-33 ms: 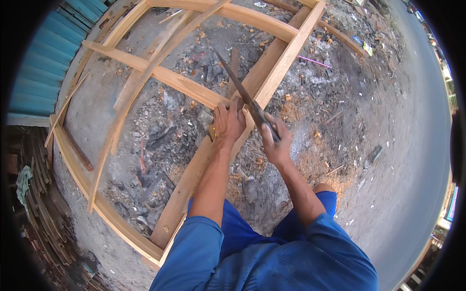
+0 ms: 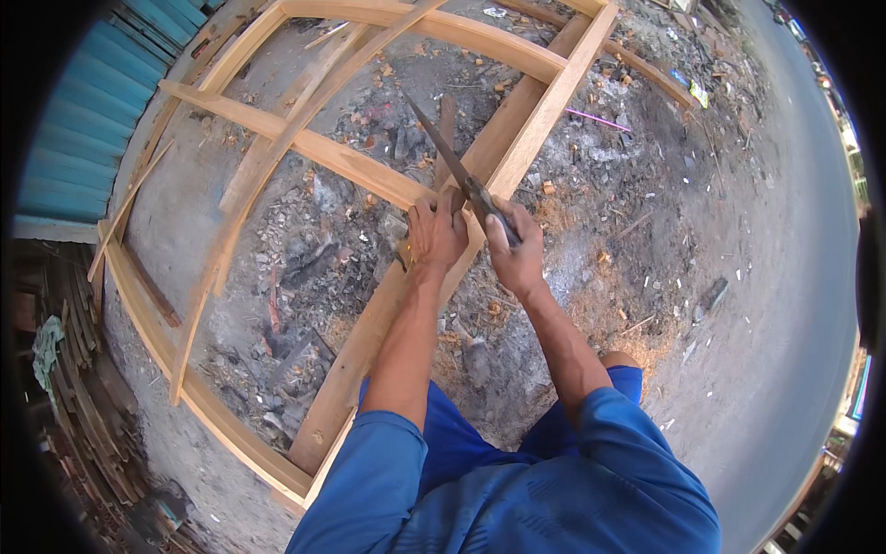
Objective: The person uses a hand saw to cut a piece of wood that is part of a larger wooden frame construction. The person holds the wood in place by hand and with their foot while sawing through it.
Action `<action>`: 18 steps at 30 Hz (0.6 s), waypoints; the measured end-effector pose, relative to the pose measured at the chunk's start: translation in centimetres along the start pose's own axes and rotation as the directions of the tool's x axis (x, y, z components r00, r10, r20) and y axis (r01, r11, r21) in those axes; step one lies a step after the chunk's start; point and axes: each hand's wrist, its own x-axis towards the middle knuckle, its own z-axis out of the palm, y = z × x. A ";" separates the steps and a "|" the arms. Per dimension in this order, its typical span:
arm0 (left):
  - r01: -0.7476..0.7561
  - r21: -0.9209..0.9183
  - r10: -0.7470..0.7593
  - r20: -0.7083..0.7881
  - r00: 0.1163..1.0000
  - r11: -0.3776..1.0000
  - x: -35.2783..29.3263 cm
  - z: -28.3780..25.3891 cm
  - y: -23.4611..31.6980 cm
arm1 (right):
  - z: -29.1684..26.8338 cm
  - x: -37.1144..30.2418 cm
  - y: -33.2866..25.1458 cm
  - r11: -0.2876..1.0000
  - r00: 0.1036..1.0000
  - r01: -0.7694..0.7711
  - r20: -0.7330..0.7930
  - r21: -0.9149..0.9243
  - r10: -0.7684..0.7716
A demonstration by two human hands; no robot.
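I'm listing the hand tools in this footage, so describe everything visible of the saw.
The saw has a long, dark, metal-looking blade tapering to a narrow tip, and a dark handle largely covered by the right hand. It slants from there up and left, crossing over the wooden frame beside the left hand. Its teeth can't be made out; whether the left hand touches it is unclear.

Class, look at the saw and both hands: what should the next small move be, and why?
Probably one short, careful stroke of the saw: the right hand grips its handle, the blade crosses the frame in this view, and the left hand rests on the wood, close to the blade.
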 end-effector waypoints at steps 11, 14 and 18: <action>0.047 0.050 -0.048 0.036 0.998 0.998 -0.9 -2.3 -1.5 | -5.3 -11.3 0.2 0.999 0.997 0.026 0.070 0.032 -0.028; 0.002 0.015 -0.003 0.034 0.999 1.000 0.0 -1.3 0.8 | 0.3 0.3 -1.0 1.000 1.000 0.011 0.007 -0.010 -0.011; 0.038 0.064 -0.041 0.038 0.998 0.997 0.0 -1.5 -0.8 | -2.0 -3.4 -1.6 0.996 0.989 -0.084 0.127 0.026 0.080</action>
